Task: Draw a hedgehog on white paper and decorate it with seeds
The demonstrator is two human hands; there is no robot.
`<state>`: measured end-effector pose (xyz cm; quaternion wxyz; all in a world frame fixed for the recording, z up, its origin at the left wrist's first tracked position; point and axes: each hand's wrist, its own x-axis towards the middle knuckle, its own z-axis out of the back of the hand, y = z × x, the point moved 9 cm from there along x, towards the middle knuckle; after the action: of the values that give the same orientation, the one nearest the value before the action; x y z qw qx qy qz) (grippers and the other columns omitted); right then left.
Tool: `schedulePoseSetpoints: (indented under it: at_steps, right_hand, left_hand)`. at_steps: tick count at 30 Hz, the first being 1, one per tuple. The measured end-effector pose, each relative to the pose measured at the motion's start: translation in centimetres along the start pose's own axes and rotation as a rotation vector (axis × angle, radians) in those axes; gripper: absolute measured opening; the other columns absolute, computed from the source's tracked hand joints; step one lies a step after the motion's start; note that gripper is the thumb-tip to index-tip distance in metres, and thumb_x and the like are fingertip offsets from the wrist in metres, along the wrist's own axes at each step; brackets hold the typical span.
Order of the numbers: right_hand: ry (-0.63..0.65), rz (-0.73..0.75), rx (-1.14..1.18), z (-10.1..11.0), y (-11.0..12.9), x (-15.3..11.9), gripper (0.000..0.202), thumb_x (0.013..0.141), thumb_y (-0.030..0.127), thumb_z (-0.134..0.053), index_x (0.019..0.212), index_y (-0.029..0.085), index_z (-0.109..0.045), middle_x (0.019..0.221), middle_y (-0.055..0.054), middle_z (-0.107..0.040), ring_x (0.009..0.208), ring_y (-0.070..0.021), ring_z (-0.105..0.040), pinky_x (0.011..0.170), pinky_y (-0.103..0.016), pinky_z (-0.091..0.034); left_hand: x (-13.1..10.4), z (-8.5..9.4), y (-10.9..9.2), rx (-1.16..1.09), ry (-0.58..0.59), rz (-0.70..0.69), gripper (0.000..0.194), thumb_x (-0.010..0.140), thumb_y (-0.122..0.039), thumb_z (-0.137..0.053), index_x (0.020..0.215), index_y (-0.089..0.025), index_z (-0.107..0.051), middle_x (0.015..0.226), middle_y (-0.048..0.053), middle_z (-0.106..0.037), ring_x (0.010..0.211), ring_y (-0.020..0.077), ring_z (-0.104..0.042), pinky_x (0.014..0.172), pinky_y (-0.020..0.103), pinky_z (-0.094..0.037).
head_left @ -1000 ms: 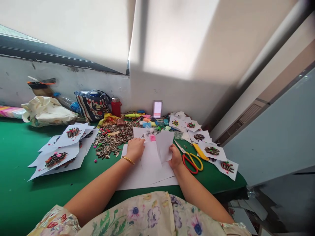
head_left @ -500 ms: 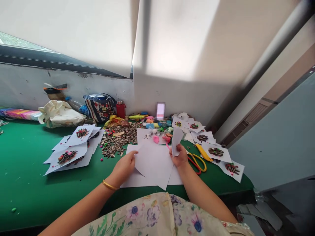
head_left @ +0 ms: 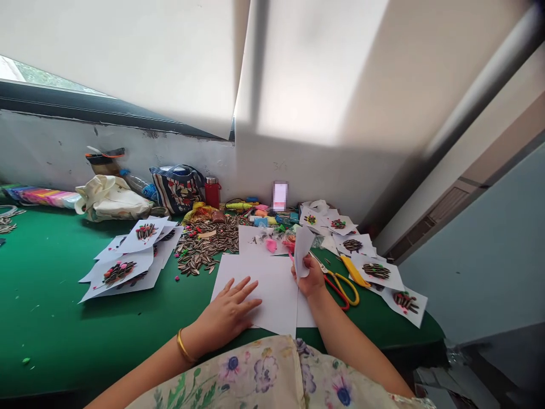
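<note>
Spanning the foreground, the green tabletop bears a white sheet at its middle, squarely before the person, probably for easy reach; the seed heap lies at the sheet's ten o'clock; at eight o'clock the left hand is laid over it, fingers spread apart, seemingly to steady it; at two o'clock the right hand has fingers clamped on a curled paper piece, apparently raised to keep the sheet uncovered; a pink lump sits at twelve o'clock.
</note>
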<state>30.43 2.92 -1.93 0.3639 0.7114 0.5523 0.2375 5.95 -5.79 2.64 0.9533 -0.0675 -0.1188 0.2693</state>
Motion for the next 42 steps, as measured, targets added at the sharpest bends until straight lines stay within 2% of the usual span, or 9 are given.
schedulePoseSetpoints:
  at_steps: [6, 15, 21, 24, 26, 29, 33, 37, 42]
  right_hand:
    - [0.031, -0.011, -0.080, -0.6, -0.6, -0.6, 0.020, 0.064, 0.024, -0.057, 0.083, 0.024, -0.059, 0.074, 0.002, -0.069, 0.071, -0.0199, -0.066, 0.061, -0.031, -0.053]
    - [0.169, -0.041, -0.501, -2.0, -0.3, -0.1, 0.027, 0.066, 0.030, -0.052, 0.091, 0.022, -0.058, 0.076, 0.001, -0.065, 0.067, -0.0168, -0.060, 0.056, -0.025, -0.045]
    - [0.391, -0.115, -1.072, -4.3, -0.2, 0.8, 0.009, 0.061, 0.019, -0.052, 0.065, 0.018, -0.060, 0.060, 0.002, -0.058, 0.058, -0.0141, -0.051, 0.054, -0.023, -0.036]
    - [0.464, -0.046, -1.326, -6.1, -0.7, 1.1, 0.006, 0.061, 0.015, -0.055, 0.058, 0.018, -0.059, 0.059, 0.002, -0.056, 0.062, -0.0153, -0.052, 0.060, -0.025, -0.037]
    - [0.496, 0.015, -1.458, -7.5, -1.3, 1.0, 0.008, 0.063, 0.013, -0.057, 0.061, 0.018, -0.063, 0.067, -0.001, -0.062, 0.072, -0.0184, -0.056, 0.068, -0.027, -0.039]
    - [0.501, 0.126, -1.583, -8.8, -1.9, 0.3, 0.026, 0.071, 0.013, -0.057, 0.090, 0.020, -0.072, 0.101, -0.006, -0.068, 0.100, -0.0239, -0.058, 0.087, -0.033, -0.040]
    - [0.443, 0.253, -1.673, -8.4, -2.1, -1.8, 0.045, 0.087, 0.023, -0.052, 0.132, 0.022, -0.057, 0.138, -0.011, -0.053, 0.129, -0.0265, -0.043, 0.108, -0.042, -0.030]
    - [0.527, 0.409, -1.770, -8.0, -3.0, -4.1, 0.056, 0.091, 0.046, -0.055, 0.142, 0.024, -0.046, 0.148, -0.012, -0.044, 0.138, -0.0286, -0.036, 0.114, -0.051, -0.022]
    - [0.667, 0.442, -1.750, -7.7, -4.2, -4.5, 0.052, 0.088, 0.043, -0.062, 0.137, 0.028, -0.051, 0.149, -0.010, -0.045, 0.141, -0.0287, -0.033, 0.115, -0.059, -0.015]
  left_hand:
    - [1.2, -2.0, 0.1, -0.030, 0.058, 0.039, 0.045, 0.093, -0.035, -0.051, 0.138, -0.032, -0.050, 0.154, 0.009, -0.039, 0.142, 0.0312, -0.033, 0.114, 0.056, -0.023]
    - [3.5, -0.9, 0.8, 0.062, -0.055, 0.218, 0.040, 0.091, -0.042, -0.052, 0.130, -0.031, -0.057, 0.142, 0.009, -0.052, 0.133, 0.0322, -0.042, 0.104, 0.051, -0.036]
    - [2.8, 1.4, 6.7, -0.036, -0.231, 0.459, 0.029, 0.086, -0.014, -0.045, 0.103, -0.020, -0.068, 0.113, 0.010, -0.066, 0.108, 0.0254, -0.059, 0.098, 0.042, -0.044]
    - [2.0, 2.7, 9.0, -0.094, -0.366, 0.523, 0.030, 0.090, -0.017, -0.040, 0.109, -0.017, -0.064, 0.112, 0.011, -0.066, 0.108, 0.0255, -0.059, 0.098, 0.044, -0.045]
    - [2.0, 2.8, 9.1, -0.153, -0.401, 0.476, 0.032, 0.094, -0.026, -0.041, 0.120, -0.017, -0.058, 0.122, 0.013, -0.062, 0.116, 0.0251, -0.056, 0.103, 0.044, -0.043]
    - [2.7, 1.5, 7.5, -0.201, -0.304, 0.330, 0.062, 0.086, -0.044, -0.060, 0.139, -0.020, -0.043, 0.146, 0.015, -0.045, 0.136, 0.0274, -0.041, 0.112, 0.046, -0.035]
    - [3.1, -1.2, 6.0, -0.141, -0.105, 0.264, 0.103, 0.062, -0.053, -0.080, 0.149, -0.027, -0.030, 0.158, 0.016, -0.028, 0.145, 0.0349, -0.025, 0.115, 0.060, -0.019]
    - [3.1, -2.2, 6.2, -0.123, -0.056, 0.264, 0.102, 0.062, -0.052, -0.081, 0.148, -0.028, -0.032, 0.157, 0.015, -0.030, 0.146, 0.0342, -0.024, 0.116, 0.061, -0.014]
    - [3.3, -2.5, 7.0, -0.122, -0.032, 0.273, 0.095, 0.064, -0.047, -0.082, 0.146, -0.027, -0.038, 0.155, 0.015, -0.035, 0.145, 0.0328, -0.027, 0.116, 0.059, -0.016]
